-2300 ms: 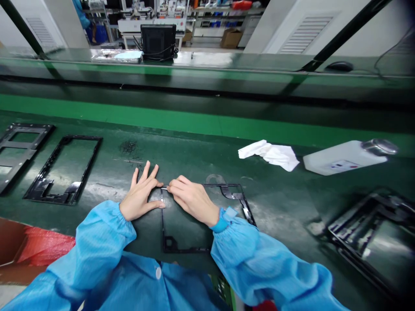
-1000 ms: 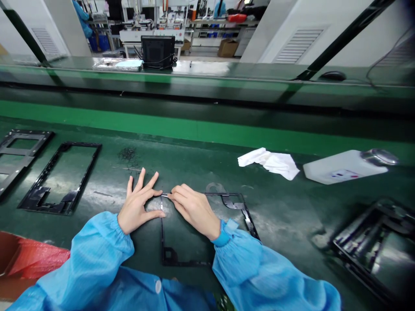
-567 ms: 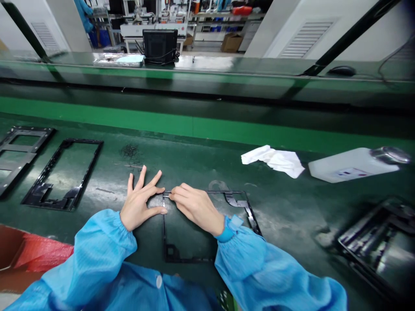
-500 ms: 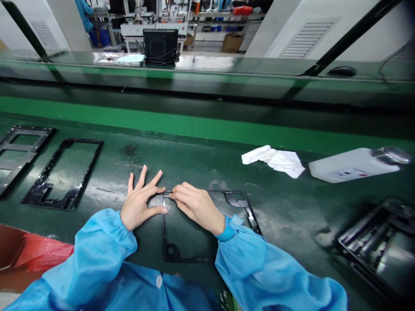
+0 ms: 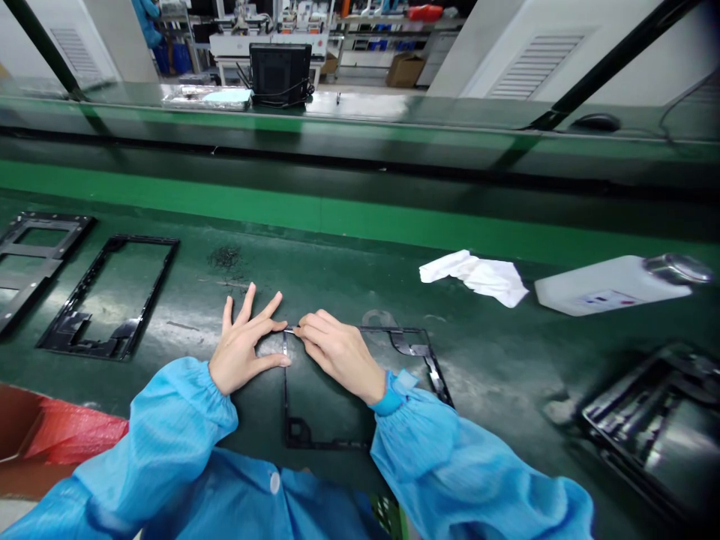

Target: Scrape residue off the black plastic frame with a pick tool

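A thin black rectangular frame (image 5: 286, 397) lies flat on the green workbench in front of me. At its upper left corner my left hand (image 5: 243, 349) rests with fingers spread, the index fingertip and thumb on the frame's edge. My right hand (image 5: 337, 352) is closed in a pinch at the same corner. A small, thin, shiny metallic piece (image 5: 289, 330) sticks out from its fingertips against the frame; most of it is hidden by the fingers, so its kind cannot be made out. A silvery ribbon-like strip (image 5: 413, 349) runs along the frame's right corner.
To the left lie another black frame (image 5: 149, 300) and a grey-black panel (image 5: 34, 262), with dark shavings (image 5: 226, 257) nearby. On the right are a crumpled white tissue (image 5: 478, 277), a white bottle (image 5: 607, 285) on its side and stacked black frames (image 5: 646, 420). A box with red wrap (image 5: 76, 431) sits lower left.
The metallic piece in my right fingertips has shifted slightly upward, onto the frame's top edge. My left hand stays in place. The whole view has moved slightly.
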`<action>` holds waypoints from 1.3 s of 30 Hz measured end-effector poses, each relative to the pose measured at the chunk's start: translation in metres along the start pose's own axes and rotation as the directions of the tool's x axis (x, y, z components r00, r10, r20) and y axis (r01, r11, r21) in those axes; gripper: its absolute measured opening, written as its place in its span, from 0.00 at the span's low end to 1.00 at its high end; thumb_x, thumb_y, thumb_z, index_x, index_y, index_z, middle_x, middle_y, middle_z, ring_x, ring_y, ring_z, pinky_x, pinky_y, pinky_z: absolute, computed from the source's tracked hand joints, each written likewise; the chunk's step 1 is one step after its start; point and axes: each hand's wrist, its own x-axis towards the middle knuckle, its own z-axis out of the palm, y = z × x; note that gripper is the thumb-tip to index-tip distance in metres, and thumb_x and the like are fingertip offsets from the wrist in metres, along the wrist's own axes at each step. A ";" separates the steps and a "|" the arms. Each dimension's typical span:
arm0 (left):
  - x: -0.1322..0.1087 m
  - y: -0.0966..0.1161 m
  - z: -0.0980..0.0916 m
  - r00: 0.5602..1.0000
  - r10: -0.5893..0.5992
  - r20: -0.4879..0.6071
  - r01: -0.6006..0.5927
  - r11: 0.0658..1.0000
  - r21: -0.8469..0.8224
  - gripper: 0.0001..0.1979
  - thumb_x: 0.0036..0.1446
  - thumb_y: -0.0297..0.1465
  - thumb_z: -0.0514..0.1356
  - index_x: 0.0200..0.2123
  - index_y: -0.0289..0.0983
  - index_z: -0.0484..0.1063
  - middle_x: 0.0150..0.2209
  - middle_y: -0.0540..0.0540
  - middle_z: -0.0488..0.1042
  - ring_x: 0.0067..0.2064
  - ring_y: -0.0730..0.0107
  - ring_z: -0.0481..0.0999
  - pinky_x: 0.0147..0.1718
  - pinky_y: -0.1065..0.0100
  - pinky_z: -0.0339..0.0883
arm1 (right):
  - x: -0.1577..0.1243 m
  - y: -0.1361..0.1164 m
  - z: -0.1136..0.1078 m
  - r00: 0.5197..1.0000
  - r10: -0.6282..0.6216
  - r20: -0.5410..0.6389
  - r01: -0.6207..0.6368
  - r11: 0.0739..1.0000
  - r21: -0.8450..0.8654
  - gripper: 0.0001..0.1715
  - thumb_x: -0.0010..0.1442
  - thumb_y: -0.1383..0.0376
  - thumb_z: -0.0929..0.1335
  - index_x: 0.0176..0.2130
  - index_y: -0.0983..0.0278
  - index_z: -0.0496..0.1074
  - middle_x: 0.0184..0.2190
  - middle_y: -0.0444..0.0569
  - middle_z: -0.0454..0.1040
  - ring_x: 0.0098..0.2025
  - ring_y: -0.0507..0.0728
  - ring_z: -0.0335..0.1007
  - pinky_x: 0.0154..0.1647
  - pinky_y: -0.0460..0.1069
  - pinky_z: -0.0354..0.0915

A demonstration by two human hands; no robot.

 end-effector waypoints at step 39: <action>0.000 0.000 0.000 1.000 0.010 0.010 -0.010 1.000 0.001 0.26 0.57 0.51 0.60 0.53 0.43 0.69 0.68 0.46 0.51 0.70 0.49 0.32 0.62 0.37 0.24 | 0.002 0.001 -0.002 1.000 -0.008 0.001 0.008 1.000 0.007 0.10 0.68 0.71 0.59 0.40 0.64 0.69 0.38 0.50 0.71 0.41 0.56 0.62 0.35 0.47 0.62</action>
